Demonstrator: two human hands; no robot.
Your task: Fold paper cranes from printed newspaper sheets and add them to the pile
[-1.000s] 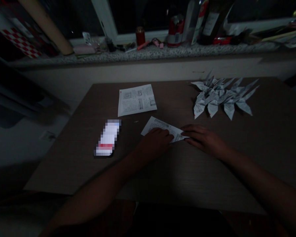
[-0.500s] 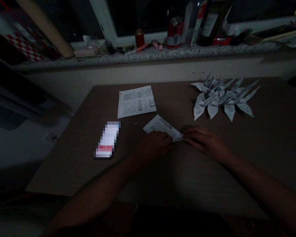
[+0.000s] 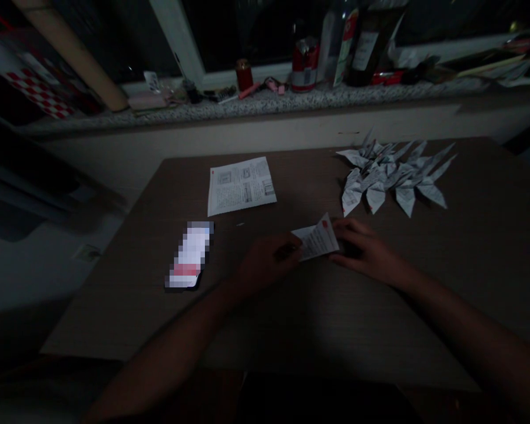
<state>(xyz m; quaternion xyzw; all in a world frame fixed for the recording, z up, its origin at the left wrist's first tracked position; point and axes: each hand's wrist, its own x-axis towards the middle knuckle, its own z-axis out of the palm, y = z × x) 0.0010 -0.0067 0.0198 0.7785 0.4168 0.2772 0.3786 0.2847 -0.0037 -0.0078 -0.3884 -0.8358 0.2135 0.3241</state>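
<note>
A small folded piece of printed paper (image 3: 318, 240) is between my hands, just above or on the table. One pointed flap with a red mark stands up at its upper right. My left hand (image 3: 267, 259) pinches its left end, thumb and fingers closed on the edge. Beside the right edge is my right hand (image 3: 368, 250), fingers curved and apart, the thumb low by the paper's corner. A flat sheet of printed paper (image 3: 242, 187) lies farther back on the left. Several folded paper pieces with long points (image 3: 391, 176) are nested together at the back right.
A phone (image 3: 189, 256) with a lit, blurred screen lies on the brown table (image 3: 265, 330), left of my hands. Behind the table, a stone windowsill (image 3: 229, 113) carries a red can (image 3: 304, 66), a small jar (image 3: 244, 75), a dark bottle (image 3: 365, 50) and other clutter.
The folded paper has been turned, so its red-marked flap now stands up. My left hand has shifted to its left end, and my right-hand fingers have spread. The view has shifted slightly.
</note>
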